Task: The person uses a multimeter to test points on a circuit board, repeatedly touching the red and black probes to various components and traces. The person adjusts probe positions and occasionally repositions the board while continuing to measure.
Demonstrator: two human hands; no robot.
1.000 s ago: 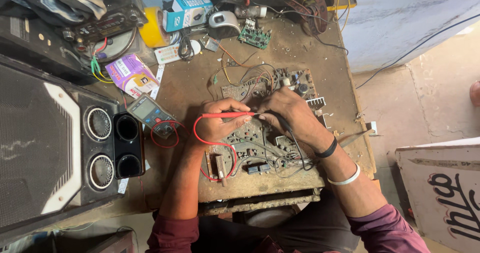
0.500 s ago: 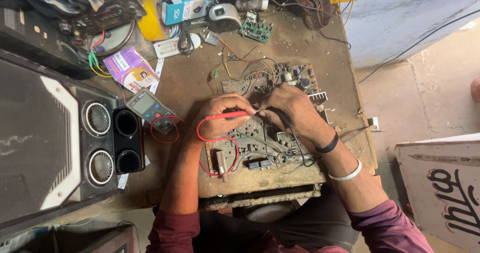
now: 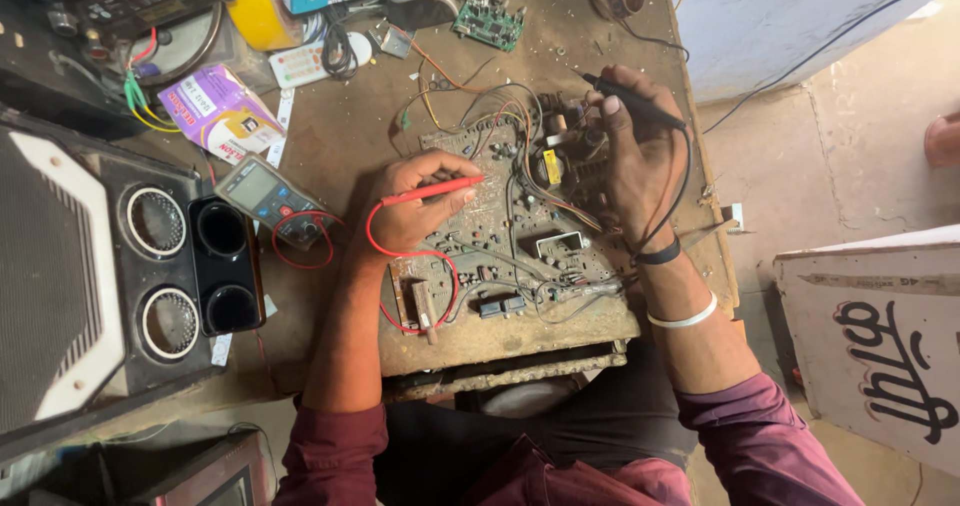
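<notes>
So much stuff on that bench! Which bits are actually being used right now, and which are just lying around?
In use:
left hand holding red probe
right hand holding black probe
circuit board
multimeter

Lying about:
small green board
purple packet
speaker box
yellow container

Beside the dull brown circuit board (image 3: 500,236) (threaded with orange, yellow and white wires) lies a grey multimeter (image 3: 272,198). Over the board, a red probe (image 3: 432,190) and a black probe (image 3: 632,102). Above it, a small green board (image 3: 488,24).
</notes>
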